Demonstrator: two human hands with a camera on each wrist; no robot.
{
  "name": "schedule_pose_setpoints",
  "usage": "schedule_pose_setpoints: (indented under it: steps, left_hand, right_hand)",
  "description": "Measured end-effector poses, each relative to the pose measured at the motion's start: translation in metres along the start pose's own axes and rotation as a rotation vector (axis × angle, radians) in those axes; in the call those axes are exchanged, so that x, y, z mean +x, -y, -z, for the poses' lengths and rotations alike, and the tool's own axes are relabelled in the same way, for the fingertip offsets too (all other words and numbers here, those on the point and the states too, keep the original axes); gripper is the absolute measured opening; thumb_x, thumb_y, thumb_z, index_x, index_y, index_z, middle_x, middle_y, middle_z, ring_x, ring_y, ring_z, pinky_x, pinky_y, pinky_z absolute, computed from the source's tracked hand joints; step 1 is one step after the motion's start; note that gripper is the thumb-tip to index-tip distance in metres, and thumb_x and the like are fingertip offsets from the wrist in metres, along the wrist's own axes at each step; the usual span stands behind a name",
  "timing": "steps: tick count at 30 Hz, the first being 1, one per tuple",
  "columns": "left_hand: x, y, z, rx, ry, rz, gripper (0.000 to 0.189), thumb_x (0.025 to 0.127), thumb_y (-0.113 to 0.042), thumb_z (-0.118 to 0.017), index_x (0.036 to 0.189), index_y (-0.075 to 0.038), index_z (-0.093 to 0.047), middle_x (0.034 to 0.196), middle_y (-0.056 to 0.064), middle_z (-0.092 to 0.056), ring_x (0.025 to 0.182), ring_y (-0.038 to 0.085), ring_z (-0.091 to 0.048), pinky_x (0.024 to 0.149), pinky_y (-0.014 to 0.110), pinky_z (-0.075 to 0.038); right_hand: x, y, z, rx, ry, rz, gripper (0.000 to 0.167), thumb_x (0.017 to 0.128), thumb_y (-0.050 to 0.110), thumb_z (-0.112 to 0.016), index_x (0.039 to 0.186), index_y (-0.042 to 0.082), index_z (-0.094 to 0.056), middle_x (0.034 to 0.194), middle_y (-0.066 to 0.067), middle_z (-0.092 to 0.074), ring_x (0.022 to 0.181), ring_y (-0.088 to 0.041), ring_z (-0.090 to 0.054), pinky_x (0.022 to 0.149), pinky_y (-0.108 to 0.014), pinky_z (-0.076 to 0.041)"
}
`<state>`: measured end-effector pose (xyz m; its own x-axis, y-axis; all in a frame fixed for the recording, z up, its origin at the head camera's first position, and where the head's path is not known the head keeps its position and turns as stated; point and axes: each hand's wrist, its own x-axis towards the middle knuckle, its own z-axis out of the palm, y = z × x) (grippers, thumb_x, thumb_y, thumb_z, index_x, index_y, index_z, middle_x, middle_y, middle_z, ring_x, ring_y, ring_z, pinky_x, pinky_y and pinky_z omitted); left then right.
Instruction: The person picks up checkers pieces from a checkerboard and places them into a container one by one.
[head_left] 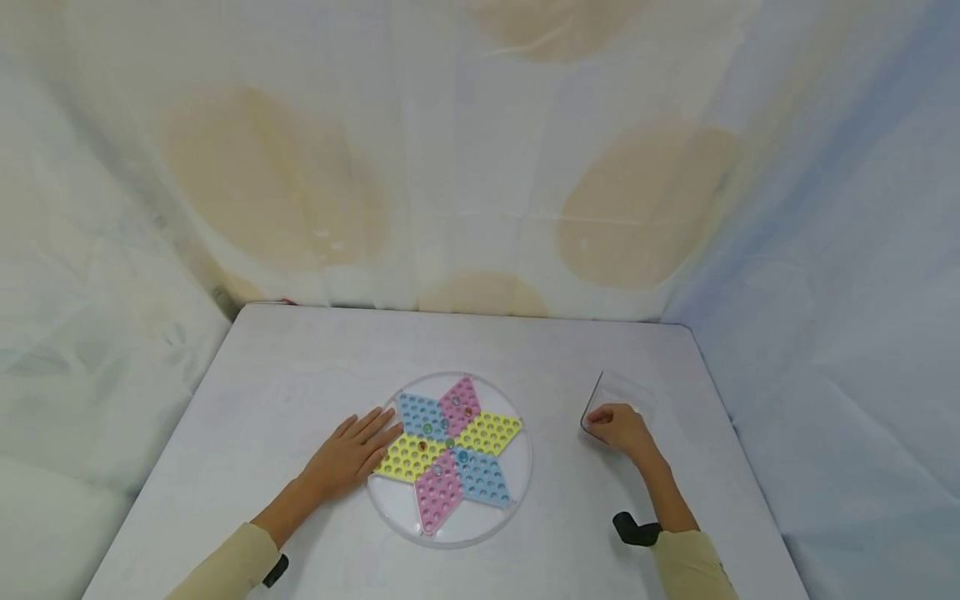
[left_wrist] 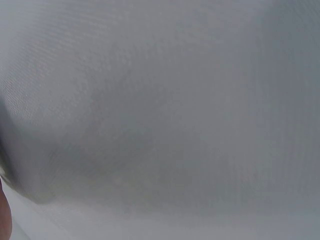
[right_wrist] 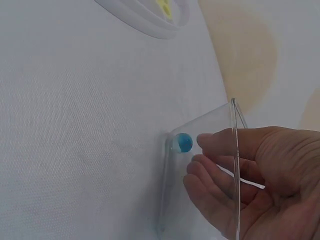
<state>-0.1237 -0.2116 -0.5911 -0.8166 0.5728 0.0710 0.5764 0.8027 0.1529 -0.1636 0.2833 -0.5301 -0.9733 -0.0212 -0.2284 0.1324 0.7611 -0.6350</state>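
Observation:
A round white Chinese checkers board [head_left: 491, 518] lies on the table, its star in pink, blue and yellow with rows of holes. Several glass marbles [head_left: 463, 457] sit in those holes. My left hand [head_left: 348, 457] rests flat at the board's left side, fingers spread and fingertips over the rim. To the right stands a clear plastic box [head_left: 633, 393]. Into it reaches my right hand [head_left: 621, 427], thumb and fingers bent. A blue glass marble [right_wrist: 185, 143] lies in the box just beyond the thumb tip, with a small gap between them in the right wrist view.
The white table [head_left: 330, 350] is enclosed by pale curtains [head_left: 465, 167] with tan round patches at the back and sides. A black wrist strap piece [head_left: 636, 530] shows by the right forearm. In the left wrist view, blurred white cloth [left_wrist: 165, 120] fills nearly everything.

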Motion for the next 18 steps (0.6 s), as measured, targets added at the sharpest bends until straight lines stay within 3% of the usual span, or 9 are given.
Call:
schedule_pose_setpoints:
  steps: [12, 18]
  left_hand:
    - [0.000, 0.000, 0.000, 0.010, 0.008, 0.001, 0.055, 0.105, -0.040, -0.046, 0.156, -0.023, -0.038, 0.163, 0.002, -0.026, 0.150, 0.025, -0.019, 0.118, 0.052, -0.021]
    - [0.000, 0.000, 0.001, -0.002, 0.012, 0.003, 0.054, 0.105, -0.040, -0.046, 0.156, -0.023, -0.038, 0.163, 0.002, -0.025, 0.150, 0.025, -0.018, 0.118, 0.052, -0.021]
  right_hand:
    - [-0.007, 0.018, 0.015, 0.074, -0.171, 0.134, 0.017, 0.090, 0.005, -0.071, 0.105, -0.003, -0.071, 0.098, -0.014, -0.072, 0.095, -0.034, -0.068, 0.081, -0.045, -0.054]
    - [-0.010, 0.036, 0.013, 0.137, -0.186, 0.204, 0.022, 0.090, 0.006, -0.072, 0.109, -0.006, -0.070, 0.099, -0.014, -0.072, 0.093, -0.031, -0.069, 0.078, -0.035, -0.056]
